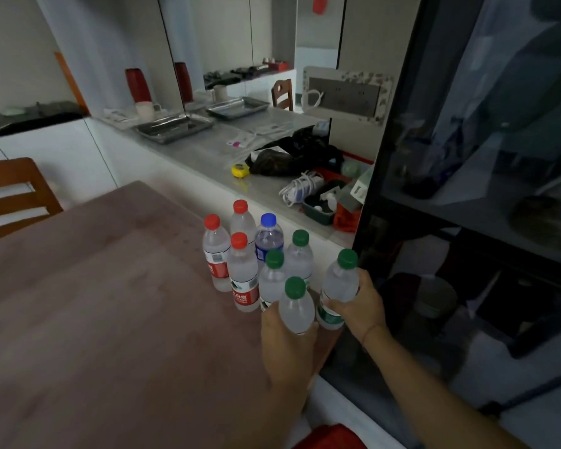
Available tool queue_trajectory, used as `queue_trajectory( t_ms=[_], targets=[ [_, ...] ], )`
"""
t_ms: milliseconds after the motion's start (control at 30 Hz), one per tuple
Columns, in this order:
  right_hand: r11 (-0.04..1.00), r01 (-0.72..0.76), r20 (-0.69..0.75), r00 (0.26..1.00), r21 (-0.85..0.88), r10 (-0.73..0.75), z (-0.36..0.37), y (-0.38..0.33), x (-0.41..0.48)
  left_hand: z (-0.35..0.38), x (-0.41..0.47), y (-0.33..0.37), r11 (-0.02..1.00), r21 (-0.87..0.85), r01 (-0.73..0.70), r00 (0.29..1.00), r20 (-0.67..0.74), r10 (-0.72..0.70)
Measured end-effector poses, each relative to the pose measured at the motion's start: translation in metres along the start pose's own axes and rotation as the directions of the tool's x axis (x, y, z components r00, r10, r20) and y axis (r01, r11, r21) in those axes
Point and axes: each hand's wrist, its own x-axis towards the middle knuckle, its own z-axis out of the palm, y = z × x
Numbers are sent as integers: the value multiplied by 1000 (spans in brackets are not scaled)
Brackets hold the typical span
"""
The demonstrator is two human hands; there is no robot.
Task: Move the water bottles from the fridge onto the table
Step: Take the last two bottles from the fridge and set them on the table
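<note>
Several water bottles stand clustered at the right edge of the brown table [110, 303]: three red-capped bottles [217, 254], one blue-capped bottle [269, 236] and two green-capped bottles [300, 254]. My left hand [285, 345] grips another green-capped bottle [296, 306] in front of the cluster. My right hand [363, 303] holds a further green-capped bottle [339, 286] at the table's right edge, beside the fridge. The dark glass fridge door [467, 189] fills the right side of the view.
A white counter [208, 150] runs behind the table with metal trays [175, 126], a yellow tape measure [240, 170], a black bag [292, 157], a white cable [300, 187] and a green basket [319, 212]. A wooden chair [13, 196] stands at the left.
</note>
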Motion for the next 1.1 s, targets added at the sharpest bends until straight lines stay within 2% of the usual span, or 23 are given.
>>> queue_trajectory(
  t_ms=[267,433,533,733,833,967,1100],
  targets=[
    [999,-32,59,998,-41,34,12,6,17,25,10,-5,996,55,-68,995,-69,72],
    [996,-52,178,982,-75,65,10,0,27,30,11,-7,985,123,-122,987,-85,133],
    [995,-37,210,976,-97,57,7,0,26,29,11,-10,993,91,-72,993,-83,80],
    [998,-20,208,978,-66,34,4,-8,18,23,6,-12,999,18,32,999,12,-33],
    [996,-91,166,982,-15,92,1,2,9,17,1,-22,997,67,33,998,52,-36],
    [991,-136,25,990,-11,136,-8,12,-12,8,-5,-52,974,227,-14,994,111,-11],
    [997,-74,-120,990,-33,70,-21,13,-36,1,-14,-72,957,274,-94,992,109,67]
  ],
)
